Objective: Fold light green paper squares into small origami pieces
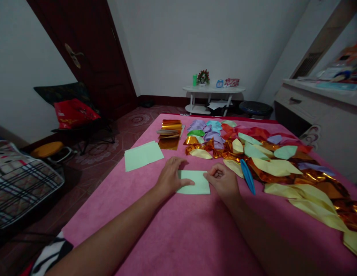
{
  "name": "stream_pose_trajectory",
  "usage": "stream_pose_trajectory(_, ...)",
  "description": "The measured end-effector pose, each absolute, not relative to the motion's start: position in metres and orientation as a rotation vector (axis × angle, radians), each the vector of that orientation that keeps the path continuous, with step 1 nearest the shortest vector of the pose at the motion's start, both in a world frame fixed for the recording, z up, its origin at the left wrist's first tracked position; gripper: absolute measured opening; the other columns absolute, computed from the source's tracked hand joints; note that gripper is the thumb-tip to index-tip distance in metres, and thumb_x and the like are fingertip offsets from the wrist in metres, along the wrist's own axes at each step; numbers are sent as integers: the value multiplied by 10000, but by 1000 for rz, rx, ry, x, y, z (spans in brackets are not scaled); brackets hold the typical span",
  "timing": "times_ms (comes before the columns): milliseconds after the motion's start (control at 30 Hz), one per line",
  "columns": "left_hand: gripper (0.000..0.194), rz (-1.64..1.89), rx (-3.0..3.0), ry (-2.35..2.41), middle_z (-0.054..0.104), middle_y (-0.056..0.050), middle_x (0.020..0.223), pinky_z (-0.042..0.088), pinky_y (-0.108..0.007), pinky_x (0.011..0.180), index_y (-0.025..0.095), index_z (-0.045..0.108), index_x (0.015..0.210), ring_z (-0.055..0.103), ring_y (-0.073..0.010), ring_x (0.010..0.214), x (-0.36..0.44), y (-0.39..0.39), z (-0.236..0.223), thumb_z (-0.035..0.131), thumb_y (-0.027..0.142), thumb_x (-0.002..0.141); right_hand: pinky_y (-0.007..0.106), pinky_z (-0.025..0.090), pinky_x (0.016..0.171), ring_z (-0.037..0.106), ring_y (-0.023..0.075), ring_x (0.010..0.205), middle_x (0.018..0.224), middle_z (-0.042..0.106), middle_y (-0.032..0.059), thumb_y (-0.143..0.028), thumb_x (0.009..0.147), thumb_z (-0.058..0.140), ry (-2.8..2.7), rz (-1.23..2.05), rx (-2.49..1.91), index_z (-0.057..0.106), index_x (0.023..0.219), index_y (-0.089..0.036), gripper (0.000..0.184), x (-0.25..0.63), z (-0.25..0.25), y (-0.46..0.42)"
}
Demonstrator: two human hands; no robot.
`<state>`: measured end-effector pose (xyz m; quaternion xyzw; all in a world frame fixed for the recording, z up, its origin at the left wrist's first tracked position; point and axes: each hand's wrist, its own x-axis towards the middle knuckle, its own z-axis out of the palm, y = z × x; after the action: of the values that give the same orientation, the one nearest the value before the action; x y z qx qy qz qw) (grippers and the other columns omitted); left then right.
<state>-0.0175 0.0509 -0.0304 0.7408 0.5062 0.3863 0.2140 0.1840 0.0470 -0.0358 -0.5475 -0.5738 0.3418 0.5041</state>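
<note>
A light green sheet of paper (199, 188), seemingly folded, lies flat on the pink cloth in front of me. My left hand (170, 176) rests at its left end, the thumb stretched out over the paper and the fingers curved apart from it beyond the far edge. At the upper right corner, my right hand (223, 179) has its thumb and forefinger closed on the paper, with the other fingers curled in. To the left lies a stack of matching green sheets (144, 156). A blue folded paper piece (247, 177) sits just right of my right hand.
Shiny gold folded papers (169, 142) are piled beyond my left hand. Many coloured folded pieces, such as a yellow one (276, 167), spread over the right side of the pink-covered table (178, 237). A white side table (213, 89) stands by the wall; a chair holds a red bag (75, 113).
</note>
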Motion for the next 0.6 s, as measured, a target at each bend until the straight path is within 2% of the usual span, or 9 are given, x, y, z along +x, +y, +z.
stream_pose_trajectory(100,479,1167,1667,1327,640,-40,821,456,-268,648,151,662,980,581,-162,721,-22,53,-31,806,399,596,239,396,494,471,115,505,547,508,-46,-324,584,760,-1238,891,-1188,475,580,-211,307,184,-31,47)
stream_pose_trajectory(200,300,1223,1352,1227,577,21,618,383,-205,510,125,671,808,507,-93,533,-23,53,-31,765,359,645,237,405,504,473,110,519,573,517,-41,-327,584,784,-1186,883,-1134,499,598,-203,311,184,-28,46)
stream_pose_trajectory(333,310,1299,1174,1189,589,16,596,367,-192,476,119,653,724,492,-80,497,-21,51,-30,784,373,606,245,457,560,535,127,591,655,565,-15,-331,623,778,-1186,928,-1087,564,739,-192,280,184,-25,43)
stream_pose_trajectory(467,307,1422,1122,1237,574,32,595,351,-174,464,124,648,745,468,-63,484,-18,51,-30,790,356,604,275,503,626,620,170,706,796,652,40,-370,685,744,-1248,1127,-1034,557,968,-190,384,182,-25,41)
stream_pose_trajectory(600,265,1473,1150,1228,549,46,573,338,-162,464,125,646,739,449,-53,480,-15,47,-28,774,334,641,289,512,635,646,181,693,770,682,32,-357,686,746,-1237,1220,-1012,556,956,-197,366,179,-28,40)
